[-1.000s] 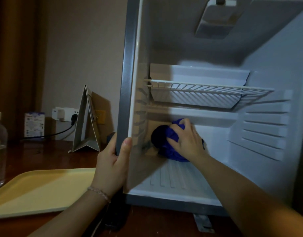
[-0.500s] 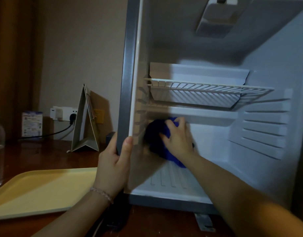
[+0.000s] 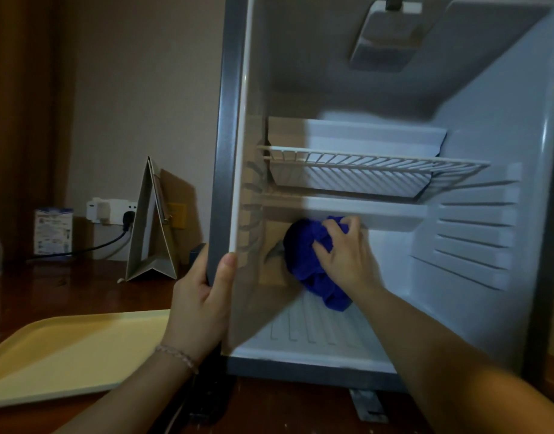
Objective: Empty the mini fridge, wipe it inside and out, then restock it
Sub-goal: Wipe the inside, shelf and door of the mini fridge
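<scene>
Two bare forearms come into the head view from the lower edge, with no sleeve showing on either one as far as the frame reaches. The left hand (image 3: pixel 198 303) is bare, with no ring on the fingers that show, and its thumbnail is short and plain. Round the left wrist sits a thin beaded bracelet of small pale pinkish beads (image 3: pixel 176 356), strung in a single row that crosses the wrist at a slant. The right hand (image 3: pixel 347 255) is bare too; its wrist carries no band, and its far fingers are slightly blurred.
</scene>
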Motion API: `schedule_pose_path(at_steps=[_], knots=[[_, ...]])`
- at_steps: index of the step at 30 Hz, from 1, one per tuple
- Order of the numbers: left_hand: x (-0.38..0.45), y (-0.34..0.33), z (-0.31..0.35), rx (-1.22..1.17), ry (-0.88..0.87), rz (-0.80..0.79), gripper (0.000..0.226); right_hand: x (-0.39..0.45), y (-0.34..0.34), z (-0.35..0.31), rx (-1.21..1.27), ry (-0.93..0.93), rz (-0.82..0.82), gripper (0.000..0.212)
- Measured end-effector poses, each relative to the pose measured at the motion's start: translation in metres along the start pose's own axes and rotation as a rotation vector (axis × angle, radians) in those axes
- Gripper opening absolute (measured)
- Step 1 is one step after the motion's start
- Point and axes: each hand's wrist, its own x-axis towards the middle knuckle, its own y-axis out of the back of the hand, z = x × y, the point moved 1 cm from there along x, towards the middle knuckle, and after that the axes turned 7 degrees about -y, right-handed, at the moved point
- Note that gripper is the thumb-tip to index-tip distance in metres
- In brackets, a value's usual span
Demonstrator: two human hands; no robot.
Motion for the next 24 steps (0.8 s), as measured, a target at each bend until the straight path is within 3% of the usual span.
schedule_pose_path(at_steps=[6,10,21,24], knots=[[0.000,-0.001,-0.001,-0.005,0.010,0.026,0.014,0.000,0.021,0.053,0.004,-0.194,0.099,0.041],[-0.001,-0.002,0.002,-0.015,0.035,0.034,0.016,-0.006,0.015,0.046,0.072,-0.261,0.133,0.037],[-0.002,-0.003,0.000,0.000,0.014,0.057,0.040,-0.004,-0.030,-0.047,0.049,-0.125,0.101,0.039],[-0.001,-0.003,0.001,0.010,0.005,0.050,0.033,-0.004,-0.032,-0.058,0.025,-0.092,0.056,0.038]])
